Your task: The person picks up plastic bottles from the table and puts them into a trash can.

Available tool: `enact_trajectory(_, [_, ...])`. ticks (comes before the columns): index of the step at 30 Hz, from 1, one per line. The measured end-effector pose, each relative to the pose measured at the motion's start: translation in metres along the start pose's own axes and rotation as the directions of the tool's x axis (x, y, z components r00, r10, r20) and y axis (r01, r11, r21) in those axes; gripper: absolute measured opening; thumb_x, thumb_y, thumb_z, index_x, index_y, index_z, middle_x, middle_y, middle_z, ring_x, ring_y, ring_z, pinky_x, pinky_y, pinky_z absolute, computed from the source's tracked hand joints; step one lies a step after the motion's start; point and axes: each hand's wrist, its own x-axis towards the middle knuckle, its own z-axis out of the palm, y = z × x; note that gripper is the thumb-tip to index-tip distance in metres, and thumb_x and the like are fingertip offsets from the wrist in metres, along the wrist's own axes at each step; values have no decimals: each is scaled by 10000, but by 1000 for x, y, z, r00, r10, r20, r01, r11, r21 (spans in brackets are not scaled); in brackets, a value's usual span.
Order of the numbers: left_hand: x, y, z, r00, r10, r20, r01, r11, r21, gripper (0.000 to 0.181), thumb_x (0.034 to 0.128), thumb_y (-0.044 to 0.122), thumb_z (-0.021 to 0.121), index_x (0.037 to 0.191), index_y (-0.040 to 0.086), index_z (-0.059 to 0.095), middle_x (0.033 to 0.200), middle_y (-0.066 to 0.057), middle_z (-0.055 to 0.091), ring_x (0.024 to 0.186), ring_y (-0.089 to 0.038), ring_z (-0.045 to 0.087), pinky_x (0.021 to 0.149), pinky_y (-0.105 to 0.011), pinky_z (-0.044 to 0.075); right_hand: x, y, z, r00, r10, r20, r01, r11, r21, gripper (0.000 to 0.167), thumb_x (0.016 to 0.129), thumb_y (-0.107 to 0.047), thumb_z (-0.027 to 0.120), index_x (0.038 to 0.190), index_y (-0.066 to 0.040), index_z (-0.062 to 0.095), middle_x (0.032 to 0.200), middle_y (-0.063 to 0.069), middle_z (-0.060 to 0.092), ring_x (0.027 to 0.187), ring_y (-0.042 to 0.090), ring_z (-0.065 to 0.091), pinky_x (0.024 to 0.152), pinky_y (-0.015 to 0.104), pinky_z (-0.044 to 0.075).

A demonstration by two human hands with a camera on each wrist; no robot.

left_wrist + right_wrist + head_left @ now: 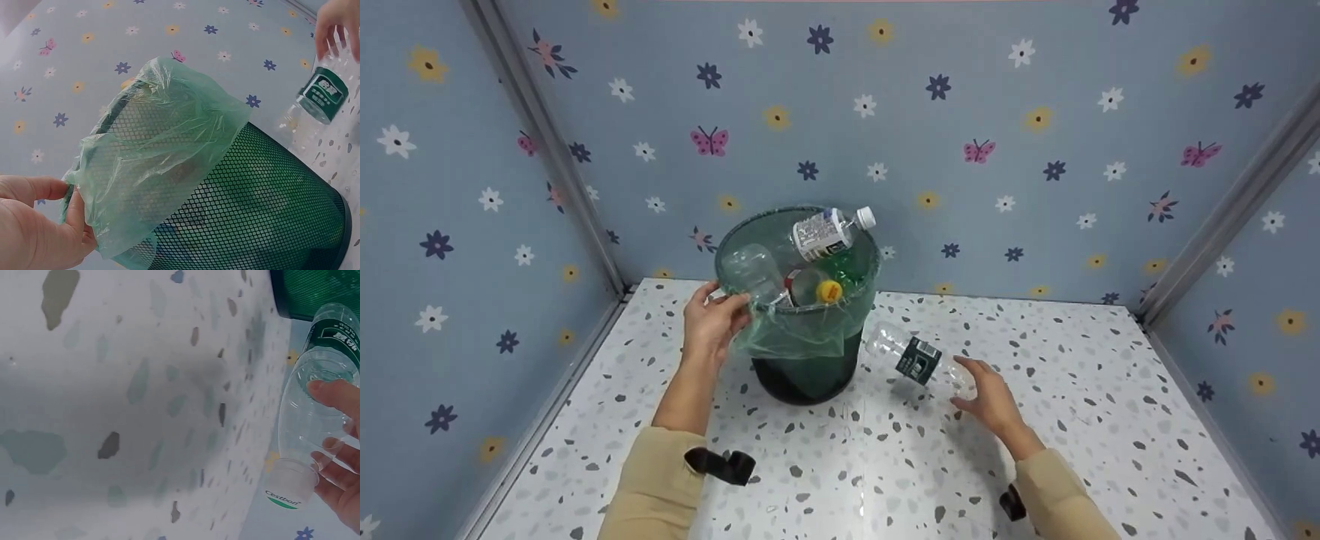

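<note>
A black mesh trash bin point(791, 379) stands on the speckled surface, lined with a thin green plastic bag point(817, 334) folded over its rim. At the rim's near left, my left hand point(711, 322) pinches the bag and edge between thumb and fingers, as the left wrist view shows. My right hand point(994, 397) grips a clear plastic bottle point(919, 361) with a dark green label, right of the bin and tilted with its base toward it. In the right wrist view its white cap point(289, 484) reads "Cestbon". Fingers wrap the bottle's upper part.
Inside the bin lie several bottles: one with a white cap point(866, 217) pokes above the back right rim, another has a yellow cap point(830, 291). Flowered blue wall panels point(930, 165) enclose the white speckled tabletop point(1080, 390) at the back and sides.
</note>
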Motion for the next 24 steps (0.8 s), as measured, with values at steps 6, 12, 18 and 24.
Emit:
enact_trajectory(6, [-1, -1, -1, 1000, 17, 6, -17, 1000, 1, 626, 849, -16, 542, 1384, 67, 227, 1003, -96, 465, 661, -89, 552, 602, -195, 476, -5, -10, -19, 996, -46, -78, 51, 997, 59, 656, 677, -62, 766, 1260, -38, 466, 1222, 178, 480, 1110, 340, 452, 889, 477, 369])
enact_trajectory(12, [-1, -3, 0, 1000, 31, 7, -31, 999, 19, 628, 854, -9, 536, 1388, 65, 214, 1012, -99, 456, 669, -82, 548, 609, -191, 474, -8, -24, -39, 980, -111, -165, 124, 990, 71, 657, 661, -51, 776, 1248, -40, 482, 1205, 157, 504, 1083, 333, 475, 872, 468, 388])
enact_trajectory(18, [-1, -3, 0, 1000, 29, 4, -29, 999, 13, 616, 847, -17, 547, 1375, 55, 239, 1014, -106, 465, 675, -87, 555, 608, -192, 477, -12, -38, -60, 960, -155, -231, 170, 984, 48, 664, 648, -44, 783, 1243, -48, 488, 1187, 148, 517, 1047, 328, 496, 828, 464, 418])
enact_trajectory(24, [-2, -2, 0, 1000, 26, 3, -26, 1000, 15, 604, 847, -17, 549, 1369, 55, 254, 1040, -116, 471, 706, -98, 564, 623, -198, 482, -13, -56, -79, 941, -190, -281, 211, 976, 48, 670, 632, -33, 790, 1234, -46, 497, 1180, 131, 525, 1034, 309, 505, 795, 457, 438])
